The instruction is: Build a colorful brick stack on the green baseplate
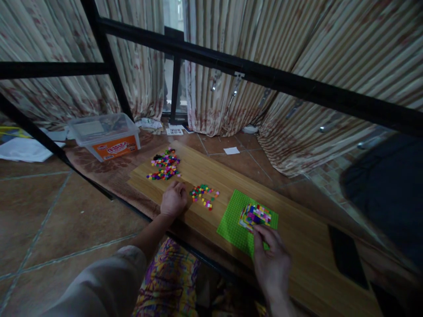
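My left hand (174, 199) rests on the wooden board with its fingers curled closed; what they hold, if anything, is hidden. Just right of it lies a small loose spread of colourful toy bricks (204, 193), and beyond it a larger heap of bricks (165, 166). On the right, a green baseplate (231, 224) carries a built-up block of multicoloured bricks (259, 215) with an opening in its middle. My right hand (272, 259) is at the near side of this block, thumb and forefinger pinched together at its edge. Anything between those fingertips is too small to make out.
The wooden board (294, 229) runs from the far left to the near right, with a dark flat rectangular object (346, 255) on its right part. A clear plastic box with an orange label (114, 147) stands on the floor behind. Black metal bars (211, 53) cross before the curtains.
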A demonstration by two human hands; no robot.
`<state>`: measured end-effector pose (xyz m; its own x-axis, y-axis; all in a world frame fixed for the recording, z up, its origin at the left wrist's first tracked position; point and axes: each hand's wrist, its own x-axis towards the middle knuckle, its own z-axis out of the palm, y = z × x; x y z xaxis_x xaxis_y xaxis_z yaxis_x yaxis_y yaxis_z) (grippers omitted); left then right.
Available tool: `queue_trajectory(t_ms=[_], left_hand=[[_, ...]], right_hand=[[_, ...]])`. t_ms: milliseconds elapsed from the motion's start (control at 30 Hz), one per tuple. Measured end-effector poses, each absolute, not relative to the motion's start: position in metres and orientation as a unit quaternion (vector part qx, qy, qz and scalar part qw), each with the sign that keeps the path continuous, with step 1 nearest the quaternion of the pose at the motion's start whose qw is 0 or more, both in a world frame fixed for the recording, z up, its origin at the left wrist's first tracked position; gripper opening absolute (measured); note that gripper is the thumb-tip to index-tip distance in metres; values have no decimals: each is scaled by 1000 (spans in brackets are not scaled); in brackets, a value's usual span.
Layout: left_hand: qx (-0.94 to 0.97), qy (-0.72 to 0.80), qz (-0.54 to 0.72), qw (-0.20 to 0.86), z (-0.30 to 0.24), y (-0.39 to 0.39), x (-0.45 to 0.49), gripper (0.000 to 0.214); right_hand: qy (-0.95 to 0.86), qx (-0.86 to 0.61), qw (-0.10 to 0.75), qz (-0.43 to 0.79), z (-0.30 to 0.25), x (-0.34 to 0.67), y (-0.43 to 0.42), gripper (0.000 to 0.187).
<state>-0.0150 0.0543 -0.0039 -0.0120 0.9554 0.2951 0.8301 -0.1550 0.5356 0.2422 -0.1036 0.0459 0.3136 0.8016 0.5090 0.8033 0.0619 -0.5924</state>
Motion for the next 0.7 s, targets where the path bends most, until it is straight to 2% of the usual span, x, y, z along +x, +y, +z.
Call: queue_trajectory(t_ms=[233, 700], left_hand=[[697, 644, 300, 98, -3, 55, -15, 19], [694, 642, 308, 103, -5, 55, -14, 20]], right_hand=[[-651, -656, 375, -67, 50, 254, -87, 23], [-655, -655, 369, -76, 46, 255, -84, 23]])
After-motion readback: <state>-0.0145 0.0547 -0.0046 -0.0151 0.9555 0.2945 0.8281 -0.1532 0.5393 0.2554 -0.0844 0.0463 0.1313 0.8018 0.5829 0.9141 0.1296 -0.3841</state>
